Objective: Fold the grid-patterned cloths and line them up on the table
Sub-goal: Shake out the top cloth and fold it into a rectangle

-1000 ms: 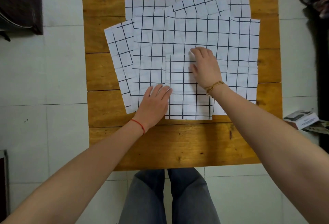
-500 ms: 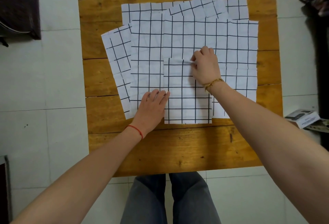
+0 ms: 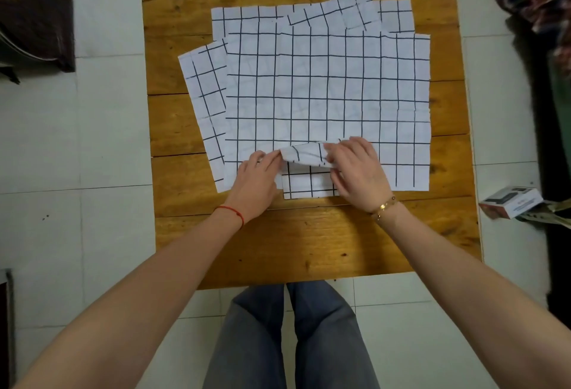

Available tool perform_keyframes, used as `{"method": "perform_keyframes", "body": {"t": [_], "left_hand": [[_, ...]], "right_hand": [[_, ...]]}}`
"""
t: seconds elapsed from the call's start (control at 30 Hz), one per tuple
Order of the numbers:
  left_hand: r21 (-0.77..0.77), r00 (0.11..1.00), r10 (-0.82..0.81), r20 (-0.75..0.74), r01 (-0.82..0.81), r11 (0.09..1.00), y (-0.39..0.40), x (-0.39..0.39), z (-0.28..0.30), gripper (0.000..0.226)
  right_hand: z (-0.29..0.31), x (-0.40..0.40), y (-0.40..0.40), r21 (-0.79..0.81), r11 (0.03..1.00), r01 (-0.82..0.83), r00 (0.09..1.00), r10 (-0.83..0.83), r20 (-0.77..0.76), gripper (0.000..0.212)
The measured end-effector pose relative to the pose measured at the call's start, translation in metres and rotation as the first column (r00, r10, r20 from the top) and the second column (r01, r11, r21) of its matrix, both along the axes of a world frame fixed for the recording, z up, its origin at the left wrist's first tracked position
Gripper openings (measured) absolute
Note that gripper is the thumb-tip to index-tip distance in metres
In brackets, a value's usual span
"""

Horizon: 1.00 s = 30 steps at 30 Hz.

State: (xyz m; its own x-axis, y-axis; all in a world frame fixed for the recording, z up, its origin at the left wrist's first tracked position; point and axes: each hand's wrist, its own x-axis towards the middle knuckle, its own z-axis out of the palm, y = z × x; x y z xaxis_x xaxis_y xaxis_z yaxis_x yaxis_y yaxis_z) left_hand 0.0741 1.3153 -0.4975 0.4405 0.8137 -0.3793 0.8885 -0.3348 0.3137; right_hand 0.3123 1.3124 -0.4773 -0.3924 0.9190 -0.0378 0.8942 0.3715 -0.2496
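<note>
Wooden table (image 3: 309,243): bare planks along near edge and both sides, narrower strip at far edge. Spread grid cloths (image 3: 327,92) overlapping across the middle, one corner poking out left. Small folded cloth (image 3: 306,185) at near edge of the pile, its upper flap lifted and curled over. Left hand (image 3: 255,183) pinching flap's left end; right hand (image 3: 355,169) gripping its right end, fingers curled. Small box (image 3: 511,201) on the floor right of the table.

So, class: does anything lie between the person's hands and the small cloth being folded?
Nothing visible does. The left hand and right hand both already grip the small folded cloth, which lies on the spread cloths.
</note>
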Motion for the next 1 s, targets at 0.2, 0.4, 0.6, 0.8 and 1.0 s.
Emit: {"method": "perform_keyframes", "body": {"t": [0.2,0.4,0.6,0.8,1.0], "left_hand": [[-0.13,0.975,0.189,0.117,-0.173,0.976,0.01,0.006,-0.002,0.052],[-0.169,0.857,0.441,0.266,-0.409,0.897,0.009,-0.001,-0.001,0.052],[0.026,0.963,0.231,0.137,-0.237,0.971,0.0,0.009,0.008,0.047],[0.099,0.993,0.017,-0.117,-0.005,0.995,-0.013,0.024,-0.003,0.058],[0.061,0.979,0.003,-0.203,0.01,0.998,-0.013,0.024,-0.012,0.066]], "right_hand": [[-0.014,-0.001,-0.036,-0.037,0.997,-0.062,0.997,0.064,0.051,0.029],[-0.021,-0.005,-0.047,-0.171,0.981,-0.092,0.986,0.113,0.12,0.032],[-0.017,-0.019,-0.039,-0.092,0.995,0.033,0.999,-0.029,0.046,0.034],[-0.025,-0.052,-0.019,-0.185,0.983,0.018,0.989,0.01,0.149,0.054],[-0.04,-0.058,-0.017,-0.264,0.963,0.058,0.951,0.027,0.308,0.06]]}}
